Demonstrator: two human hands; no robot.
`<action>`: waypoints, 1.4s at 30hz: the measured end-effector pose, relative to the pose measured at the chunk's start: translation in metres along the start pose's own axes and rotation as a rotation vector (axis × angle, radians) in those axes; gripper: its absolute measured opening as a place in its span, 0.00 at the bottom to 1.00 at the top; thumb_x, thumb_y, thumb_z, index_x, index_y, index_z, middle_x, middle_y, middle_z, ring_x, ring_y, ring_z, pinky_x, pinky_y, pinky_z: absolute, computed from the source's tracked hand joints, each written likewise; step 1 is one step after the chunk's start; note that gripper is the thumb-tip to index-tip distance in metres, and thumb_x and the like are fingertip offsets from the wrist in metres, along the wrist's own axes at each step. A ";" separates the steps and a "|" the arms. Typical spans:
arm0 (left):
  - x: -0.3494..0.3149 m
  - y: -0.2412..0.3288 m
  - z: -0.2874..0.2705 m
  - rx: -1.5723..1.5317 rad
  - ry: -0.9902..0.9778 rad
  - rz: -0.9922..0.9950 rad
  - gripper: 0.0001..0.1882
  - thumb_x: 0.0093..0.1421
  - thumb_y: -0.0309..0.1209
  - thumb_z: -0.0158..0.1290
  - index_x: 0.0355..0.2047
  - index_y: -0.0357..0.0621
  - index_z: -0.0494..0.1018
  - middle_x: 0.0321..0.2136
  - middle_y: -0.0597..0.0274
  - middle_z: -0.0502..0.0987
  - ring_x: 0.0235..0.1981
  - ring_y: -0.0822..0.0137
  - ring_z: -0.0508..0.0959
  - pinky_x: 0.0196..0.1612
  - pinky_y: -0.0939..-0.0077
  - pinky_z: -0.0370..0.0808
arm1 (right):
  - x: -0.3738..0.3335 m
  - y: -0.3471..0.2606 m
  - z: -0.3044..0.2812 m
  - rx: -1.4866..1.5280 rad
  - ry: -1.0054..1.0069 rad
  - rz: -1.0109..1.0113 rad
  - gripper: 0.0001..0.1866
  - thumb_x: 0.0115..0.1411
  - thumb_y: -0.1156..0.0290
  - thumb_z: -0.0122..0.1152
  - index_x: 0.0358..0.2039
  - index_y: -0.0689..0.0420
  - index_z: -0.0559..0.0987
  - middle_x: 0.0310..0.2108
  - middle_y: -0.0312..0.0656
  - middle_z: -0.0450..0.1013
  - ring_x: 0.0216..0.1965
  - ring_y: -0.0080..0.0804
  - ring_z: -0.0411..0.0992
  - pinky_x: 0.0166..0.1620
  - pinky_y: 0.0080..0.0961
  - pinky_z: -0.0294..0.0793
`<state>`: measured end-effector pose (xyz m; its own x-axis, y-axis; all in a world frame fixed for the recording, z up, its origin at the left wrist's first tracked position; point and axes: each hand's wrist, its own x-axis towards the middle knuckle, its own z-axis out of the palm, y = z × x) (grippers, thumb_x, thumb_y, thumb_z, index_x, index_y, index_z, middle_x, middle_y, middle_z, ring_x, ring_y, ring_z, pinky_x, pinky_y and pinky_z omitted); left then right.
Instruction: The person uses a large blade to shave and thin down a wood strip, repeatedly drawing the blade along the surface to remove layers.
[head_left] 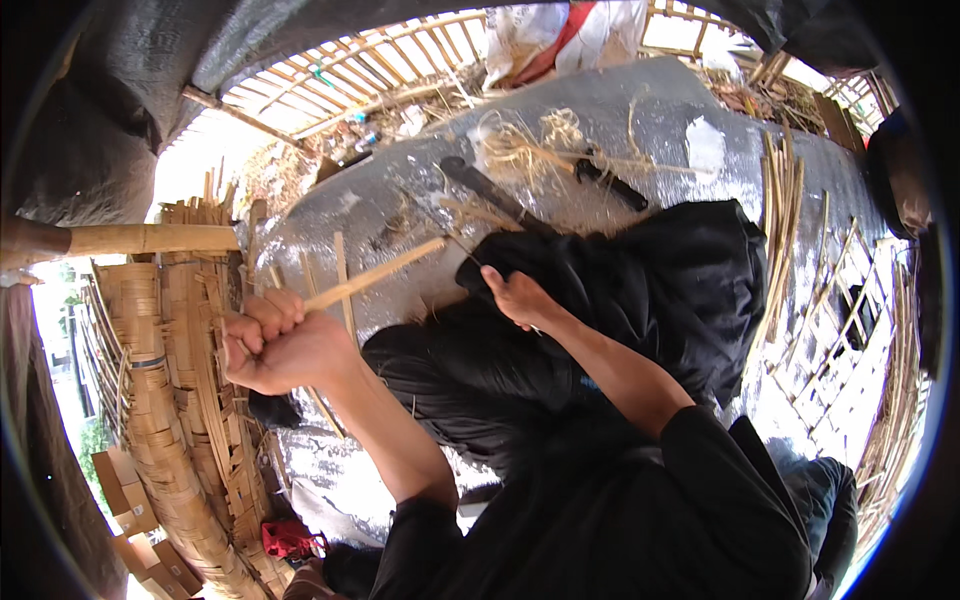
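Note:
My left hand (275,340) is closed around one end of a flat, pale bamboo strip (385,271), which points up and to the right over the floor mat. My right hand (515,297) is closed in front of my knee, thumb stretched along the top. From it a thin, dark knife blade (458,240) extends up and left, near the strip's free end; the fingers hide its handle. Dark cloth (640,290) covers my bent legs. Beyond them lies a long black tool (490,192), and farther right another dark tool (615,183).
Thin shavings (510,142) are heaped on the grey mat (390,180). Woven bamboo (150,390) stands at the left. Upright bamboo strips (780,220) and a bamboo lattice (830,320) are at the right. A slatted bamboo fence (370,65) runs along the back.

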<state>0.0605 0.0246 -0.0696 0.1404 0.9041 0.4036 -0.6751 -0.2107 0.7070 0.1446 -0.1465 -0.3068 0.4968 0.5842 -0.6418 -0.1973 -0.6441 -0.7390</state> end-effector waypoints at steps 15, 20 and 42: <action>0.015 0.025 -0.023 -0.131 -0.091 -0.053 0.19 0.57 0.40 0.48 0.15 0.56 0.53 0.13 0.72 0.51 0.14 0.72 0.50 0.20 0.75 0.49 | 0.008 0.034 0.013 0.279 -0.068 0.123 0.47 0.62 0.25 0.45 0.39 0.66 0.77 0.19 0.42 0.72 0.16 0.32 0.72 0.21 0.32 0.72; -0.008 0.073 -0.045 -0.302 -0.068 0.061 0.18 0.59 0.40 0.48 0.16 0.55 0.56 0.14 0.72 0.52 0.15 0.72 0.53 0.22 0.72 0.51 | -0.035 -0.026 -0.007 0.753 -0.186 -0.012 0.36 0.59 0.33 0.64 0.33 0.61 0.73 0.14 0.32 0.62 0.13 0.22 0.63 0.18 0.26 0.66; 0.006 0.003 0.088 0.622 -0.723 -0.321 0.28 0.69 0.46 0.49 0.60 0.36 0.71 0.53 0.54 0.77 0.50 0.64 0.76 0.51 0.69 0.70 | -0.076 -0.151 -0.114 0.907 -0.218 -0.605 0.14 0.57 0.69 0.75 0.32 0.65 0.78 0.15 0.32 0.67 0.12 0.20 0.63 0.17 0.25 0.63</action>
<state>0.1231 -0.0029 -0.0142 0.7947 0.5531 0.2502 -0.0591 -0.3396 0.9387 0.2331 -0.1505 -0.1227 0.5788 0.8114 -0.0813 -0.5618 0.3245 -0.7610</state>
